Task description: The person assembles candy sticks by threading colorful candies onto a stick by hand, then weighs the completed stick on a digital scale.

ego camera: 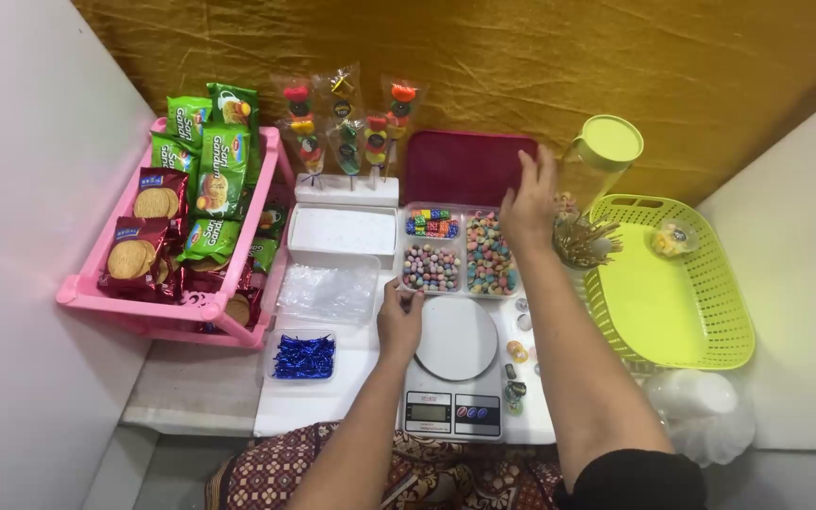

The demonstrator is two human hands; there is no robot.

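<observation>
Hovering spread, right hand fingers overhang the candy tray; left hand fingers unclear.

L hand rests by white round digital kitchen scale; R hand, fingers spread, hovers over clear divided plastic candy tray, near bunch of wooden skewers.

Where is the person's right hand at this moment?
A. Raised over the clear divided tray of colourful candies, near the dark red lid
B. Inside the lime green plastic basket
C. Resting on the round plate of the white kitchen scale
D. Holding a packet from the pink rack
A: the right hand is stretched out, fingers spread, above the clear divided tray of colourful candies, just in front of the dark red lid.
</observation>
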